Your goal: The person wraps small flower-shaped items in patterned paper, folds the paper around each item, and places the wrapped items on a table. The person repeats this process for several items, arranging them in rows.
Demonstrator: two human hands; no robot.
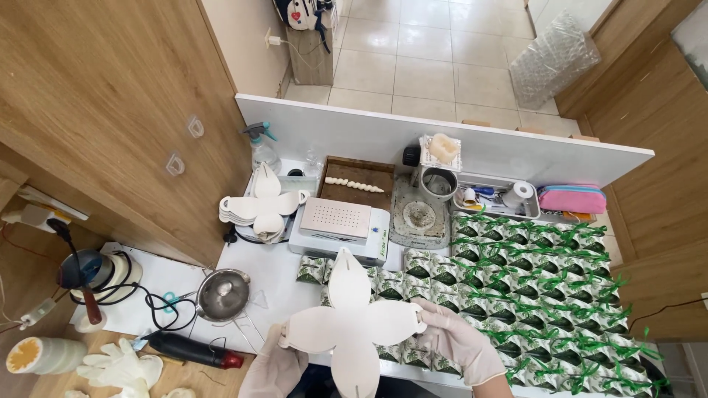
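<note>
Both gloved hands are on a flat white four-petal cardboard cutout (pixel 352 324), held up just above the near edge of the white table (pixel 280 287). The left hand (pixel 274 368) is closed on the tip of the left petal, and the right hand (pixel 457 340) pinches the right petal, fingers curled round its edge.

Right under and behind the cutout sit the small green leaf-print packets tied with green ribbon (pixel 538 295), packed tight over the right half of the table. A stack of the same white cutouts (pixel 262 208) sits far left, next to a white box-shaped machine with a perforated top (pixel 339 228).

Risk-wise, I'd say the cutout is floppy and only held by two tips, so it could sag or crease in the middle. If it drops lower, the near petal could catch the packets' ribbons and knock a few out of their rows.
</note>
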